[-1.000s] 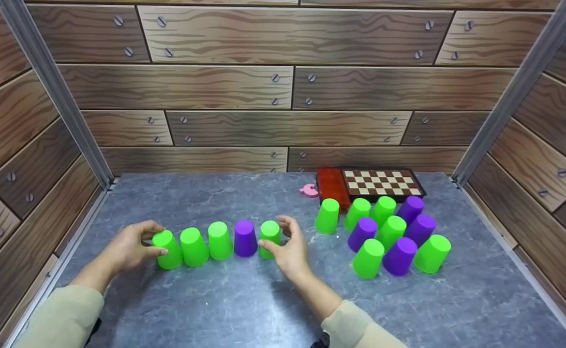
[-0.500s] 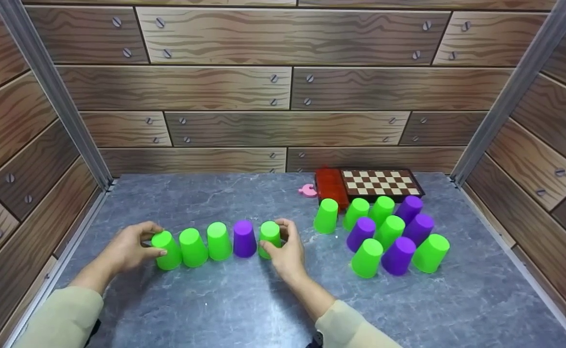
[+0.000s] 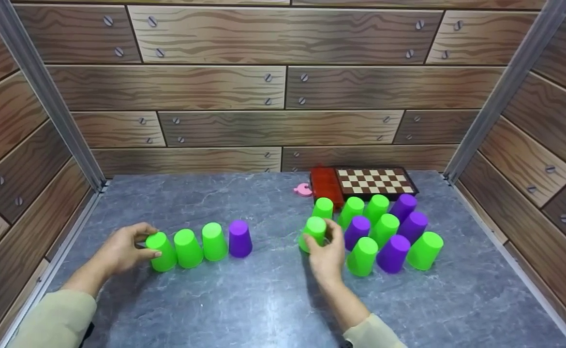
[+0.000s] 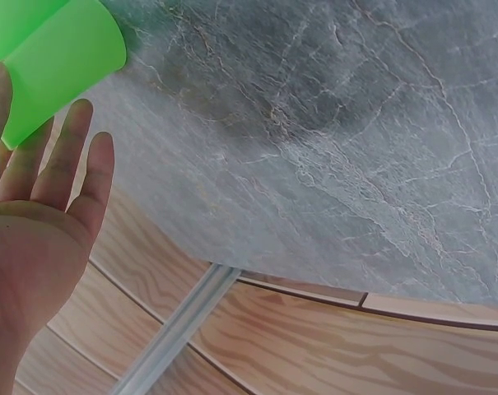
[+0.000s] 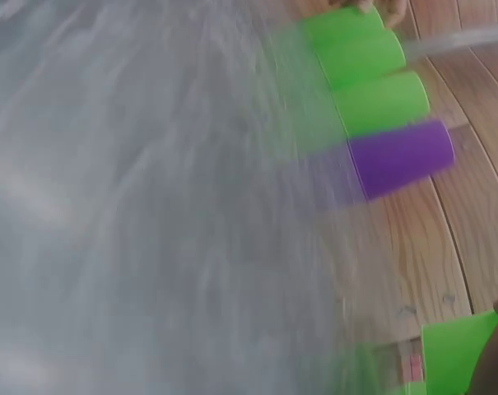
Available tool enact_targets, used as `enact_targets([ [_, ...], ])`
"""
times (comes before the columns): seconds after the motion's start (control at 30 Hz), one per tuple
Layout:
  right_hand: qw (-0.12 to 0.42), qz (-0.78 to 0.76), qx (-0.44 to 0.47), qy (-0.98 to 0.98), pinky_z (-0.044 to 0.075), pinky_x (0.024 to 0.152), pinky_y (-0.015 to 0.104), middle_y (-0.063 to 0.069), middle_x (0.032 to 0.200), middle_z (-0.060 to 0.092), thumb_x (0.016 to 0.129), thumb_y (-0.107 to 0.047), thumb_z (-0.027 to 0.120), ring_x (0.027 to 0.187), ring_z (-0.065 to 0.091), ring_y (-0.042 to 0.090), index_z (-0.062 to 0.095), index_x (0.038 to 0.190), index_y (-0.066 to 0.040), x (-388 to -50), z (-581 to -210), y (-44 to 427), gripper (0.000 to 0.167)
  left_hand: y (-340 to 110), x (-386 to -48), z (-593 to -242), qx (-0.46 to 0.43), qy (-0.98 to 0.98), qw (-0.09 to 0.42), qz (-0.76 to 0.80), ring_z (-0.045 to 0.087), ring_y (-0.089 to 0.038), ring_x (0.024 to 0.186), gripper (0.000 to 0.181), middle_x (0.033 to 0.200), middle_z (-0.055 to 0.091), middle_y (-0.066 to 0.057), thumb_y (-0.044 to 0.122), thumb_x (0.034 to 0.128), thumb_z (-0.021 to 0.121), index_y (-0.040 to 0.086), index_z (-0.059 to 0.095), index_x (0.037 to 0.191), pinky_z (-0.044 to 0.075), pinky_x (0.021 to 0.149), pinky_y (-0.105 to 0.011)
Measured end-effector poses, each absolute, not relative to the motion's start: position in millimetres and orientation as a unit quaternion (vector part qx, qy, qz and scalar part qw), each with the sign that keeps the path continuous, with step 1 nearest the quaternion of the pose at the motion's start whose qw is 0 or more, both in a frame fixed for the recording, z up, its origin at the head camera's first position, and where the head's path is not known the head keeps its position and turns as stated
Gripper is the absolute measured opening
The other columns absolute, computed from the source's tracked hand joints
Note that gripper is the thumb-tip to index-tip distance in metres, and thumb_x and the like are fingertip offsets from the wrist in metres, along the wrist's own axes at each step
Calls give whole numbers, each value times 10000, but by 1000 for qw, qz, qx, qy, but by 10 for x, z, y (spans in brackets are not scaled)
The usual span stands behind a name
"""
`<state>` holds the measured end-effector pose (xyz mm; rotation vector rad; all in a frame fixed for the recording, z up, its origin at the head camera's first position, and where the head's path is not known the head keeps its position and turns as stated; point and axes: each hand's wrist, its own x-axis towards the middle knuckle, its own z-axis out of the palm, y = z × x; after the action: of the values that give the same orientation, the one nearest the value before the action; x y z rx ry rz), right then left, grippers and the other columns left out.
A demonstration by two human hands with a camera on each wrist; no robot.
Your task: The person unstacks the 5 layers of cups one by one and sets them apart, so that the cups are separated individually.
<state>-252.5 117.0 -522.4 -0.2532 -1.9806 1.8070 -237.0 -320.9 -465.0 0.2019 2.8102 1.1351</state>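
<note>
On the left of the head view, my left hand (image 3: 119, 249) holds the end green cup (image 3: 162, 253) between thumb and fingers. That cup stands upside down at the left of a short row: two more green cups (image 3: 189, 249) and a purple cup (image 3: 240, 239). My right hand (image 3: 329, 256) grips another green cup (image 3: 315, 229) by its sides, just left of the larger cup group. In the right wrist view the gripped cup shows at the lower right corner. The left wrist view shows my left thumb and fingers on either side of the green cup (image 4: 72, 70).
Several upside-down green and purple cups (image 3: 393, 253) stand grouped at the right. Behind them lie a checkered board (image 3: 376, 181), a red box (image 3: 325, 182) and a small pink piece (image 3: 303, 189). Wood-patterned walls (image 3: 283, 87) enclose the grey tabletop (image 3: 244, 299).
My right hand has carried its green cup rightward, away from the purple cup and toward the larger group. My left hand stays at the end green cup. The head view has shifted slightly.
</note>
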Motion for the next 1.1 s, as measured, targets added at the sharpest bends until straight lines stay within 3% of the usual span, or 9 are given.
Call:
enact_targets([
  [0.23,240,651,-115,-711,432,1176,545,276,1411,578,888,103,764,1346,531,430,529,1402,57,-2563,-5303,1347,567,-3242,-2357,-4664,69,927,45,366,656,-472,1215,507,1313,677,-289,133,888,880,-43,643,1301,616,920,-522],
  [1.1,213,624,-141,-739,354,1244,528,266,1541,507,942,55,737,1460,442,426,479,1526,18,-2662,-5337,1432,640,-3207,-2378,-4658,69,923,39,375,662,-467,1208,487,1293,690,-281,109,879,883,-45,652,1279,605,947,-537],
])
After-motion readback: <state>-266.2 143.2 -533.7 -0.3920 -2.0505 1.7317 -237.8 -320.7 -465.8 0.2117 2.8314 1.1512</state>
